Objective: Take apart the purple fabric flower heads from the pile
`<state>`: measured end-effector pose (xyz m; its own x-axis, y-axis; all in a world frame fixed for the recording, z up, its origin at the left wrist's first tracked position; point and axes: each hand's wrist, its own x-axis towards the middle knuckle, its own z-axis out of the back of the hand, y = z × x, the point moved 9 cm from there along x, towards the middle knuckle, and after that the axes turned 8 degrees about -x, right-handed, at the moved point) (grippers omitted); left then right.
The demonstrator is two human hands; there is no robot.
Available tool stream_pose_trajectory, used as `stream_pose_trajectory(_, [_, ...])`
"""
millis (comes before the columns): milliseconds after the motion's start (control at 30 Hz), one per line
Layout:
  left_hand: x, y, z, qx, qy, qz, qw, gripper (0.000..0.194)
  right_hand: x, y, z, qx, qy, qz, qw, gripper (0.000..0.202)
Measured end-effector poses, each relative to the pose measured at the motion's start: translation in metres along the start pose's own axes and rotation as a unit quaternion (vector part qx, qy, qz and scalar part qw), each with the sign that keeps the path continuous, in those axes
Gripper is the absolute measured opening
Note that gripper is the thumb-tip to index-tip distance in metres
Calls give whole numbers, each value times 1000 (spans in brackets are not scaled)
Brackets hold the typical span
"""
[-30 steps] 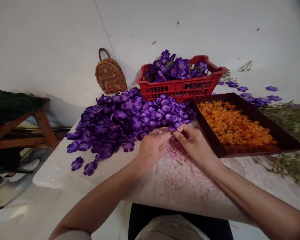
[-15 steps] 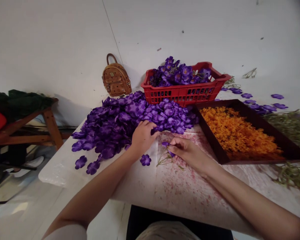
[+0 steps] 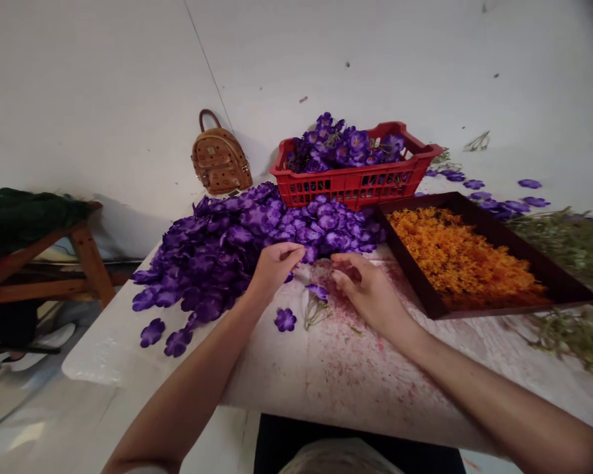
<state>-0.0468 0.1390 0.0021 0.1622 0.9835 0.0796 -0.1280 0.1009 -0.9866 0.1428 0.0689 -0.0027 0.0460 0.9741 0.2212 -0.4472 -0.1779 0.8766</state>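
At the near edge of the purple petal pile (image 3: 217,243), my left hand (image 3: 275,264) has thumb and fingertips pinched together; whatever may be between them is too small to make out. My right hand (image 3: 368,286) is open, thumb and fingers apart with nothing in them, just right of the left hand. Between and below the hands, a purple artificial flower (image 3: 318,291) lies on thin green stems (image 3: 316,313). A single flat purple petal piece (image 3: 285,320) rests on the table beside them.
Behind the pile stands a red plastic basket (image 3: 348,187) of purple flowers. A dark tray (image 3: 568,289) of orange florets (image 3: 459,257) sits right, with green stems (image 3: 568,243) beyond it. A brown mini backpack (image 3: 221,161) leans on the wall; a wooden stand (image 3: 91,260) is at left.
My right hand has let go of the purple flower, which now lies on the table, and its fingers have opened. My left hand's spread fingers have closed into a pinch.
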Motion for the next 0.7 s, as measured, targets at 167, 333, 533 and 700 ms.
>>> stream_pose_trajectory(167, [-13, -2, -28, -38, 49, 13, 998, 19, 9, -3, -7, 59, 55, -22, 996, 24])
stream_pose_trajectory(333, [-22, -1, -44, -70, 71, 21, 995, 18, 10, 2, -2, -7, 42, 7, 999, 19])
stream_pose_trajectory(533, [-19, -6, -31, -19, 7, -23, 1000, 10, 9, 15, 23, -239, 39, 63, 968, 12])
stream_pose_trajectory(700, [-17, 1, -28, -18, -12, -1, 1000, 6, 11, -7, 44, -461, 55, -26, 885, 19])
